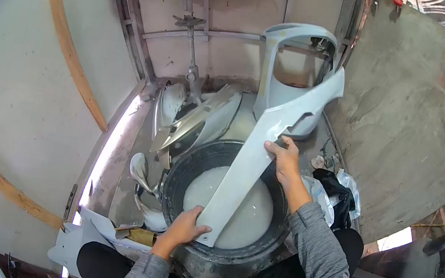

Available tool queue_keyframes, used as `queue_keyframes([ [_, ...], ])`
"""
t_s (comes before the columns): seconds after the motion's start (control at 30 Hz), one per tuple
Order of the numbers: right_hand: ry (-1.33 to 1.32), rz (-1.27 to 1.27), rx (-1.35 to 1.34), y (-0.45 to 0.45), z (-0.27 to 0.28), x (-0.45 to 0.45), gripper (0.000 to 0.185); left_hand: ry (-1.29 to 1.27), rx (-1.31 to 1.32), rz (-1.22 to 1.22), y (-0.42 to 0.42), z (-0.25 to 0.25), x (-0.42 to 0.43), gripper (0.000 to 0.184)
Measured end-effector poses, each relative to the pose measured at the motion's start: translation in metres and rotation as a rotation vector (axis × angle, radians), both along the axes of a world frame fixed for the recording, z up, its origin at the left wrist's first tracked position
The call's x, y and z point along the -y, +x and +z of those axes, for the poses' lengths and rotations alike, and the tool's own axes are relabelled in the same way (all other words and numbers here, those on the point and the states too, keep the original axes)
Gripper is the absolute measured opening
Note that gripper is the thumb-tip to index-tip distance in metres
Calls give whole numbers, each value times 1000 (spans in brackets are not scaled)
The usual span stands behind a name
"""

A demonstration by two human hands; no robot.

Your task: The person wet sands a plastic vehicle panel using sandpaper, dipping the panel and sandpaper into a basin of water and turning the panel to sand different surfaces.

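Note:
A long pale grey panel (251,161) is held slanting over a round black tub (175,190) of cloudy whitish water (254,217). Its lower end is gripped by my left hand (183,230), thumb on the face and the fingers partly hidden beneath. My right hand (286,164) holds the right edge near the middle, beside a notch, with the thumb on top. The panel's upper end overlaps a large white frame-like part (267,76) standing behind the tub.
Several curved panels (197,117) lean behind the tub at left. A metal stand (191,47) rises at the back. Plastic bags (347,194) lie to the right. A grey board (411,122) stands at right, and a white door (38,92) with wooden strips at left.

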State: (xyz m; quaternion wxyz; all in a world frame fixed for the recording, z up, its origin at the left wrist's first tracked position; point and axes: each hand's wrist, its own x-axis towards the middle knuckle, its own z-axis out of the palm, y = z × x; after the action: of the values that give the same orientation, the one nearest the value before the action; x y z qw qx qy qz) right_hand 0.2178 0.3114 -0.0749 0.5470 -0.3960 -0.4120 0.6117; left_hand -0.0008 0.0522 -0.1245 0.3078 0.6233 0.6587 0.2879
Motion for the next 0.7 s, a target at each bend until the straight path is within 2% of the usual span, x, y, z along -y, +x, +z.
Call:
queue_keyframes([
  [0.03,13,1,-6,-5,6,-3,66,13,-6,1,2,-12,-6,52],
  [0.1,182,2,245,-17,13,-8,63,107,2,42,6,-21,-16,51],
  [0.13,198,24,235,-23,32,4,51,-47,-13,74,10,-11,-22,49],
  [0.17,209,27,231,-30,46,14,51,-37,-17,79,13,-9,-28,49],
  [0.23,273,180,187,-41,59,32,39,87,105,155,18,-17,-43,48],
  [0.27,320,214,247,-47,57,38,35,134,172,153,19,-21,-51,54],
  [0.37,461,228,403,-64,25,47,36,235,296,223,30,13,-66,63],
  [0.43,505,279,387,-63,17,60,40,261,340,219,25,17,-84,68],
  [0.5,602,248,575,-59,20,76,41,293,379,210,20,33,-96,72],
  [0.57,670,245,607,-55,20,81,39,196,748,359,24,80,-88,74],
  [0.6,723,261,632,-53,25,85,37,192,836,372,25,106,-81,85],
  [0.63,771,277,658,-51,29,89,35,196,830,376,22,109,-85,85],
  [0.7,800,303,641,-51,42,89,36,639,442,563,19,114,-95,94],
])
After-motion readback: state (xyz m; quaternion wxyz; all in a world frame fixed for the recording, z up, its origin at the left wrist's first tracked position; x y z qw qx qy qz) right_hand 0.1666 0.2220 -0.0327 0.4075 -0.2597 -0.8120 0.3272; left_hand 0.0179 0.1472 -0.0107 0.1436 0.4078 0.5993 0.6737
